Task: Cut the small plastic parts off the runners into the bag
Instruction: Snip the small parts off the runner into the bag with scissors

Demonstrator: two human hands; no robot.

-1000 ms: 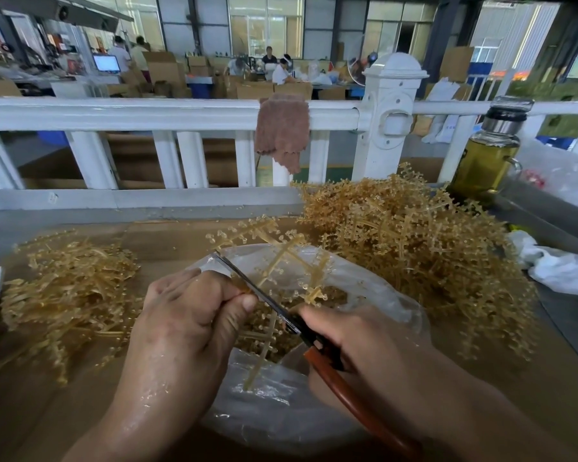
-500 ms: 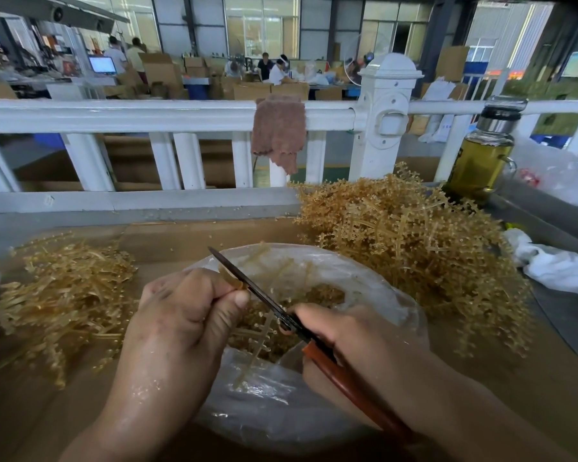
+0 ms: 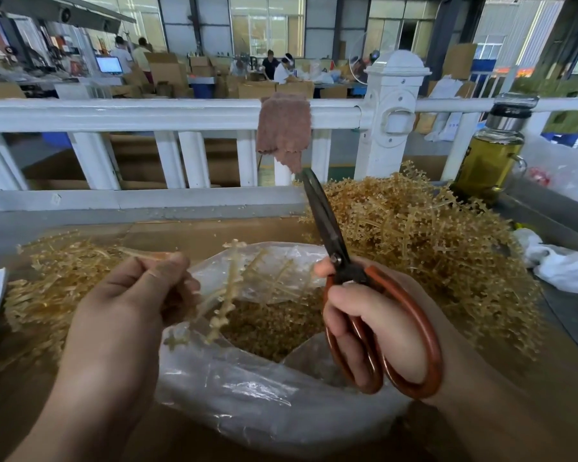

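My left hand (image 3: 131,305) grips a yellowish plastic runner (image 3: 229,291) that hangs over the open mouth of a clear plastic bag (image 3: 247,395). Small cut parts (image 3: 274,325) fill the bag's bottom. My right hand (image 3: 377,315) holds red-handled scissors (image 3: 334,248) with fingers through the loops. The dark blades are closed and point up and away, clear of the runner. A large heap of runners with parts (image 3: 424,238) lies to the right of the bag. On the left sits a flatter pile of runners (image 3: 54,278).
A white railing (image 3: 181,115) runs across behind the brown table (image 3: 187,231). A brownish rag (image 3: 282,128) hangs on it. A bottle of yellow liquid (image 3: 491,151) stands at the back right, with crumpled white plastic (image 3: 561,261) at the right edge. People work among cardboard boxes far behind.
The scissors have lifted off the runner and swung upright, blades pointing away. My left hand has turned so the runner now dangles over the bag's mouth.
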